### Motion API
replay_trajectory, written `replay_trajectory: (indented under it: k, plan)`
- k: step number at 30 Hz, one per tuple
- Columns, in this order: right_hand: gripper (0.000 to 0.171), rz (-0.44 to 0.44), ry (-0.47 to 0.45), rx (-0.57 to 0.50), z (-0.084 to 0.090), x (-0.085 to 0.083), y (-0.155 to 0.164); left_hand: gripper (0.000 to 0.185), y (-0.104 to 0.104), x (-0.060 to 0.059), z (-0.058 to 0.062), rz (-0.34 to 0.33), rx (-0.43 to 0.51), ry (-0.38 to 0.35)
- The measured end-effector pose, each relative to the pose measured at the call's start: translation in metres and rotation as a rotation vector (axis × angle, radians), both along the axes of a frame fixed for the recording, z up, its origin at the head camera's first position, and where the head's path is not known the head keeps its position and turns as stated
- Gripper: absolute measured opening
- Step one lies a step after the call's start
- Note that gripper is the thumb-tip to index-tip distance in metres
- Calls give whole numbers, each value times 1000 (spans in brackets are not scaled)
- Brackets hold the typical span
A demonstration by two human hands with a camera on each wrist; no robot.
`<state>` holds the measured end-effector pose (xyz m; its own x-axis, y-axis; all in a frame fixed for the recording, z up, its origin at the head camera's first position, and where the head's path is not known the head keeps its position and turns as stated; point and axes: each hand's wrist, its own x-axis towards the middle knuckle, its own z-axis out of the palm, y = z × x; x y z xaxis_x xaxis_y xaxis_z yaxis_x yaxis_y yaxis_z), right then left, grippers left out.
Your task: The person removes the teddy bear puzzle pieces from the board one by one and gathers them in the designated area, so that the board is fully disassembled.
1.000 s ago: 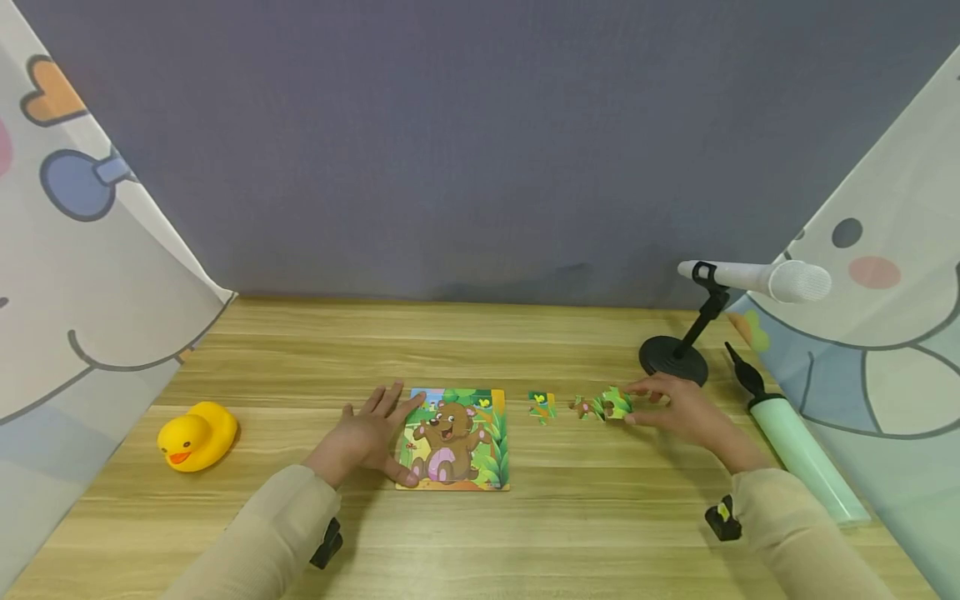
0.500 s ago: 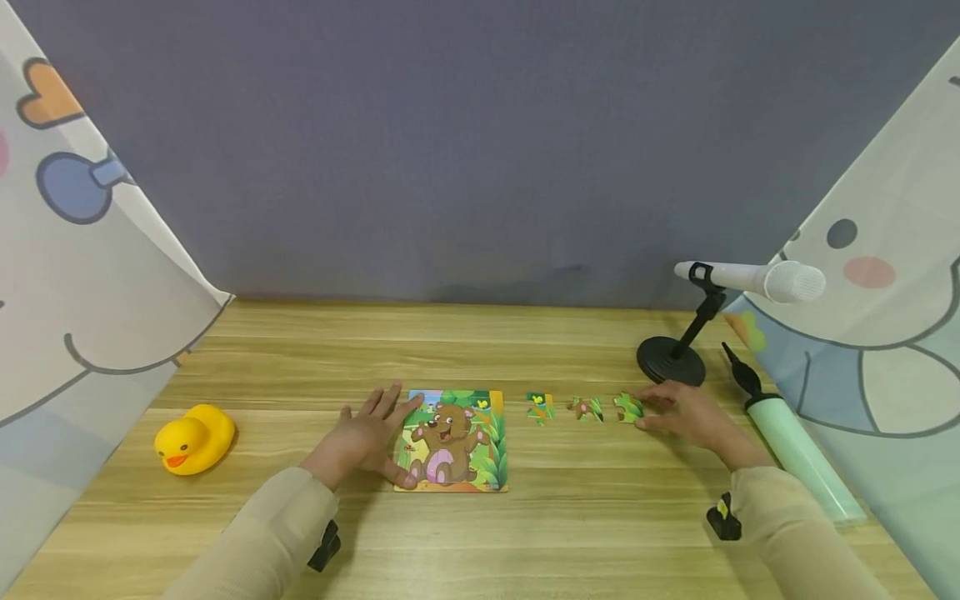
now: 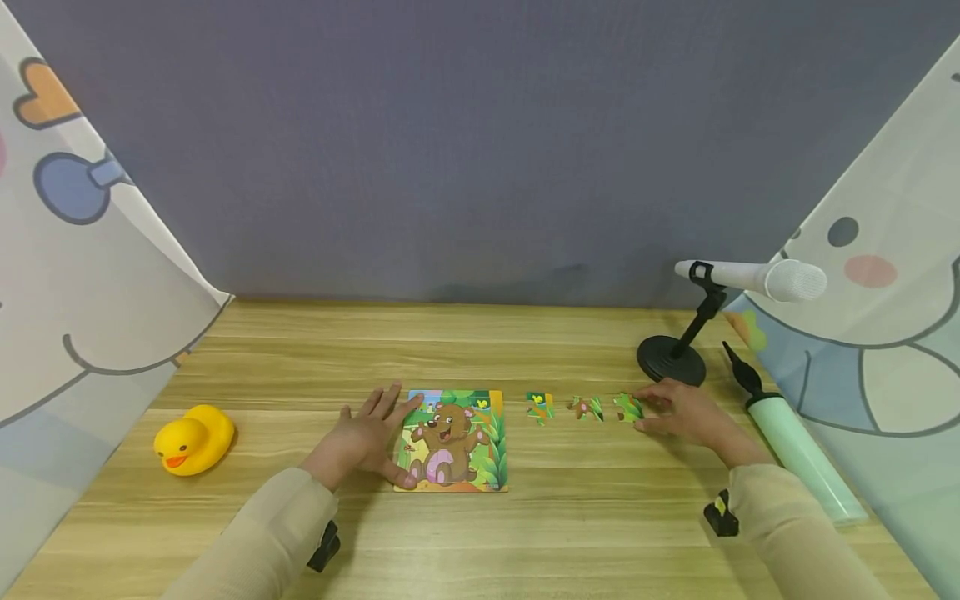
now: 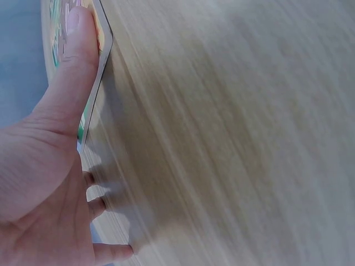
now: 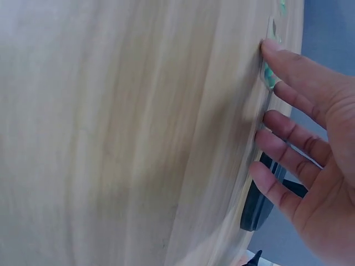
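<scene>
The left hand (image 3: pixel 365 437) is lying flat and relaxed on the wooden worktop (image 3: pixel 300 358), its straight fingers (image 3: pixel 390 398) spread along the left edge of the bear puzzle board (image 3: pixel 452 440) and its thumb pressing on the board's near left corner. The right hand (image 3: pixel 686 414) is resting well to the right of the board, its fingers loosely extended and touching the green puzzle piece (image 3: pixel 628 407); it is gripping nothing. Two more loose pieces are lying between that piece and the board: one (image 3: pixel 586 408) just beside the green piece, another (image 3: pixel 540 407) near the board's right edge. Far to the left of the board, a yellow rubber duck (image 3: pixel 194 439) is sitting. A microphone stand (image 3: pixel 672 358) and a pale green pump (image 3: pixel 795 447) are standing right of the board, past the right hand.
</scene>
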<state>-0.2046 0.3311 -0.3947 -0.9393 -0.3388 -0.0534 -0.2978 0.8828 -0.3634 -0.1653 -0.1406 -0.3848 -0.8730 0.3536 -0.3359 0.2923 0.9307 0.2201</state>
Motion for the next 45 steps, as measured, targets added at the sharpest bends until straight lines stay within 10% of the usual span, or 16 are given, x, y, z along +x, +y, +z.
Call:
replay_trajectory:
  k: [12, 45]
  plan:
    - [44, 32, 105, -113, 2, 5, -28, 121, 0, 1, 0, -4, 0, 4]
    - [37, 116, -28, -222, 2, 3, -202, 124, -1, -2, -2, -10, -13, -12]
